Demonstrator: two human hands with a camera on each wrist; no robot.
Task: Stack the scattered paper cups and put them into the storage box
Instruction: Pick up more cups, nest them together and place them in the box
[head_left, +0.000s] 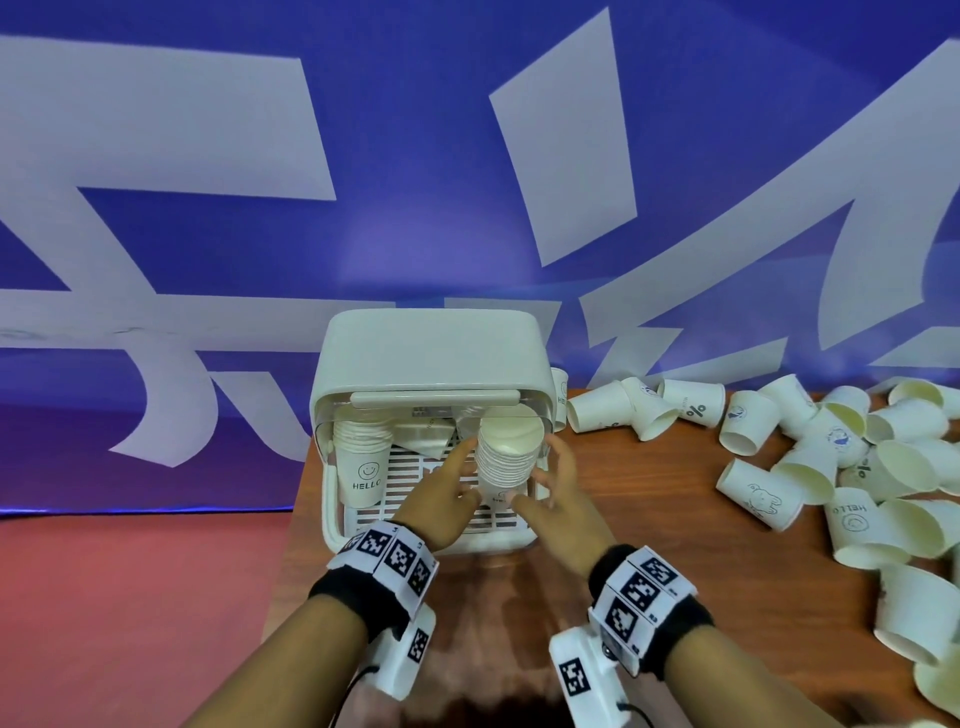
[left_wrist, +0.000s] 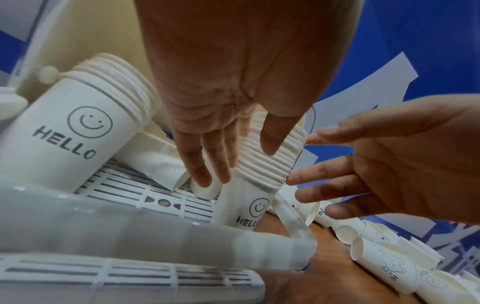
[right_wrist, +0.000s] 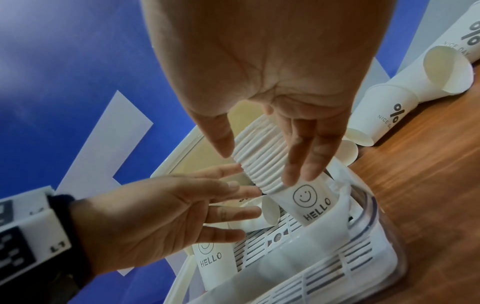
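The white storage box (head_left: 493, 540) stands open on the wooden table, its lid (head_left: 431, 353) swung up and back. Inside it, a tall stack of paper cups (head_left: 506, 457) (left_wrist: 262, 170) (right_wrist: 309, 203) stands upright at the right on the slatted floor. My left hand (head_left: 457, 478) (left_wrist: 233, 158) and right hand (head_left: 540, 473) (right_wrist: 259, 164) flank it with straight, spread fingers. Neither hand curls round it. A second HELLO stack (head_left: 361, 467) (left_wrist: 72, 123) stands at the box's left. Loose cups (left_wrist: 153, 164) lie between the stacks.
Several scattered paper cups (head_left: 831, 457) lie on their sides across the right of the table (head_left: 649, 545). The box sits close to the table's left edge, with red floor (head_left: 130, 597) beyond. A blue wall with white shapes rises behind.
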